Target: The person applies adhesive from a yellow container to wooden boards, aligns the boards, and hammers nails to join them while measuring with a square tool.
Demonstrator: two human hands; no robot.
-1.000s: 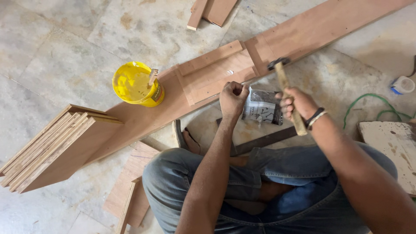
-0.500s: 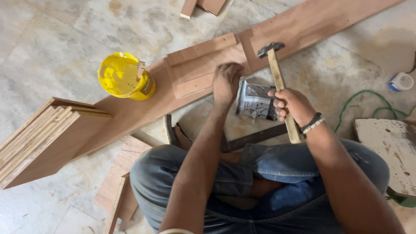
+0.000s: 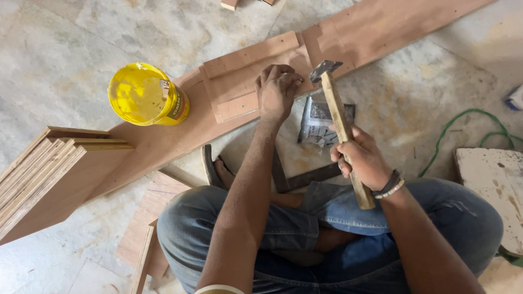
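You are sitting cross-legged on the stone floor (image 3: pixel 81 32), and your left hand (image 3: pixel 277 90) is resting with its fingers curled and pinched together on the small plywood piece (image 3: pixel 248 81) that lies on top of the long plank (image 3: pixel 381 27). Whatever the fingertips are pinching is too small to make out. Your right hand (image 3: pixel 362 158) is wrapping a closed grip around the wooden handle of the hammer (image 3: pixel 340 122), well down towards the butt end.

The hammer's long axis is running from your right hand up and slightly left, so its dark metal head (image 3: pixel 324 69) is hanging just beside the left fingertips, a little to their right, near the edge of the small piece. The left hand is the one on the wood; the right is standing off by the length of the handle. The plank itself is running diagonally, from lower left to upper right, across the line of the handle.

A round yellow can (image 3: pixel 146 95) with a dark band of label on its side is standing on the plank to the left of the small piece. A grey, crumpled packet (image 3: pixel 318 122) with dark print is lying on the floor under the handle. A stack of plywood strips (image 3: pixel 43 174) is sitting at far left, and a green cord (image 3: pixel 463 128) is curling at right.
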